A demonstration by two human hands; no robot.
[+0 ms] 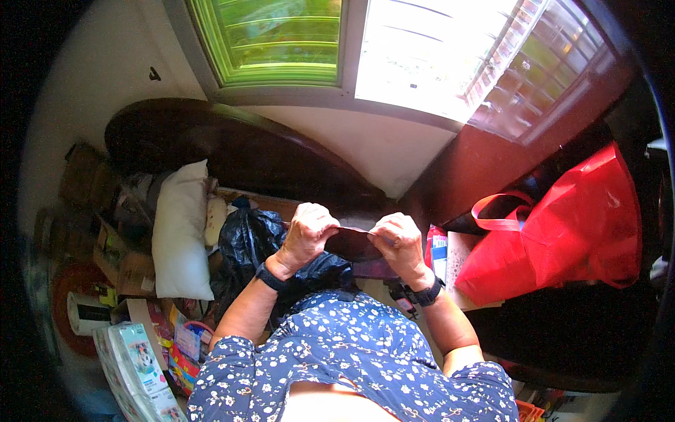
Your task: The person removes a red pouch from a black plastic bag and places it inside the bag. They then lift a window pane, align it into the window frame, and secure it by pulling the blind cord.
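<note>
Dark flat item [355,243], half hidden, pinched between both hands' fingers [325,226].

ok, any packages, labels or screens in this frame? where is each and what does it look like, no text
Wrapped multipack: lower left, flat block, pale green and white with a cartoon picture.
Cardboard boxes: left, beside the white pillow, brown, flaps open.
Colourful packet: lower left, under the left hand side forearm, red, yellow, blue.
Printed boxes: right of the right hand, beside the red bag, white, blue, red.
No screens or signs.
</note>
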